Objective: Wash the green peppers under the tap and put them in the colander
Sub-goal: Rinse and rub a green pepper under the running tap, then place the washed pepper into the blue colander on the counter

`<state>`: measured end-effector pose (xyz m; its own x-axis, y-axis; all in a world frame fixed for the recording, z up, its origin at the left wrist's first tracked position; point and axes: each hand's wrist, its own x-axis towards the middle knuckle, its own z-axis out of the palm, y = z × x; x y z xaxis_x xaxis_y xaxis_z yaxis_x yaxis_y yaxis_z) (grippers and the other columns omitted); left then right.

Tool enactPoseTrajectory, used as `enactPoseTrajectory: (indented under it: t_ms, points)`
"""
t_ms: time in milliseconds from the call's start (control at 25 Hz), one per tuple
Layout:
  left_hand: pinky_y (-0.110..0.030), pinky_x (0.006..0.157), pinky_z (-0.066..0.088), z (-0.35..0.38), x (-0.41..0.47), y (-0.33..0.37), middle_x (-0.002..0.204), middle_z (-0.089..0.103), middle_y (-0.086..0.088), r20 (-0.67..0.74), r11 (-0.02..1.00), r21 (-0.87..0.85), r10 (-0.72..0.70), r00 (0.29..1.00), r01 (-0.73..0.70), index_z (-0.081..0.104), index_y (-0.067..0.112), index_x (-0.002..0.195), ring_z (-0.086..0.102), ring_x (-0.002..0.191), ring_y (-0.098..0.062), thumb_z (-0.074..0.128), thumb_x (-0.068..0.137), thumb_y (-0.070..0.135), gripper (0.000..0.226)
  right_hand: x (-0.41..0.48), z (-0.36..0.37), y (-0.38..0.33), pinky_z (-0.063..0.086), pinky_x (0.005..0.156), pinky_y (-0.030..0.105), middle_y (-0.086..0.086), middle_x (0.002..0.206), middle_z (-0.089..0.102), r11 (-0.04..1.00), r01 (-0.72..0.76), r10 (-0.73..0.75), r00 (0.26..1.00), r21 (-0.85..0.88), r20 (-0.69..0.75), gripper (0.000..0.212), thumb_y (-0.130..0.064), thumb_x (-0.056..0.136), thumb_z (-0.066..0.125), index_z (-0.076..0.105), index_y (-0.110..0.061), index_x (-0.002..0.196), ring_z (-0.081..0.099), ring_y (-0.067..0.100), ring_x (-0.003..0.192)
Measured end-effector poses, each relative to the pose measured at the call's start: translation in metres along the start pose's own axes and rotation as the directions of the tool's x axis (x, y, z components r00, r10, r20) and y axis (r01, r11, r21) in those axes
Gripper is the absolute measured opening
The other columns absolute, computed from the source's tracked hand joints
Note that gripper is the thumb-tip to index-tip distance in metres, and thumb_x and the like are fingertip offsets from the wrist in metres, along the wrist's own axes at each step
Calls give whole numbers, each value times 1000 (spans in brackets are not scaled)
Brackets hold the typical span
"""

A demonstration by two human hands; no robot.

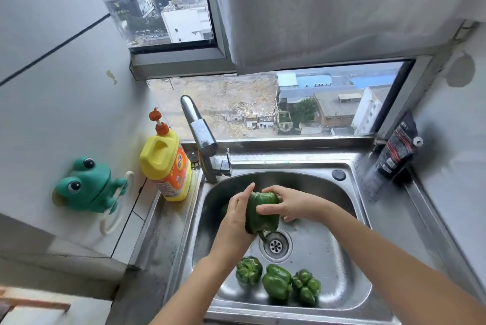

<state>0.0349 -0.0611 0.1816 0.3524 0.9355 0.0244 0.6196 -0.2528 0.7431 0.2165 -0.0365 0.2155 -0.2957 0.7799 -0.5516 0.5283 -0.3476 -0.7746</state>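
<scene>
A green pepper (259, 215) is held over the steel sink (349, 269), stem end down above the drain (276, 245). My left hand (238, 213) grips its left side and my right hand (288, 203) curls over its top and right side. Three more green peppers lie on the sink floor near the front: one at the left (249, 270), one in the middle (277, 282), one at the right (306, 286). The chrome tap (201, 135) stands at the sink's back left corner. I see no water stream. No colander is in view.
A yellow detergent bottle (165, 164) with an orange pump stands left of the tap. A green frog holder (86, 185) hangs on the left wall. A black pouch (397, 149) leans at the back right corner. A window runs behind the sink.
</scene>
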Motion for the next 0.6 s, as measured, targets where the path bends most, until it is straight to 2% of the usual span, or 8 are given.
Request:
enactPoseTrajectory:
  t_ms: [80,120,240,320,400,440,520,600]
  points:
    - [5,88,28,3,3,4,129,38,9,8,999,-43,30,1000,-29,14,33,147,41,109,5,76,75,7,99,-11,0,6,50,74,20,-4,111,59,998,35,-32,997,55,-68,63,-52,73,73,47,-25,124,59,9,97]
    - [5,89,28,4,5,6,128,38,9,34,998,-60,25,999,-23,11,30,148,41,111,4,77,74,8,101,-15,-1,10,51,74,20,-4,107,61,997,41,-34,993,64,-116,62,-51,71,75,49,-23,121,60,9,95]
    - [-3,92,35,2,12,10,129,35,8,172,999,-49,18,985,-10,17,28,149,45,117,-4,76,75,10,96,-27,-1,22,55,85,29,-1,108,60,997,4,17,957,71,-290,64,-46,64,80,49,-23,115,60,14,98]
    - [-5,78,44,-2,14,13,117,43,6,198,999,16,30,980,-34,33,29,142,56,99,-5,73,77,6,79,-40,4,31,53,84,29,-1,111,56,998,-61,68,898,30,-435,70,-40,60,83,45,-25,116,57,16,99]
    - [-13,60,45,-10,14,16,91,46,7,148,999,34,36,988,-42,43,26,131,51,70,-6,70,78,3,63,-53,15,35,48,85,28,0,114,50,993,-112,76,823,-31,-563,75,-35,58,84,41,-27,119,53,18,102]
    - [-15,55,42,-14,13,17,81,45,8,141,998,35,53,989,-59,44,25,126,46,64,-6,68,79,3,58,-60,23,35,46,86,27,0,115,47,993,-109,60,791,-43,-609,76,-32,58,83,40,-29,120,52,18,103]
    - [-16,53,42,-18,12,18,72,49,6,173,997,41,63,983,-71,46,25,118,47,60,-6,68,82,9,46,-72,40,32,43,83,21,-2,118,42,992,-72,-13,753,-102,-658,76,-26,60,82,39,-31,122,51,16,103]
    - [-20,56,47,-20,8,20,68,56,4,195,995,64,69,978,-83,53,21,97,54,60,-9,69,84,22,21,-82,58,29,38,77,14,-5,122,40,975,-61,-107,714,-213,-692,76,-20,62,80,39,-32,125,48,11,101]
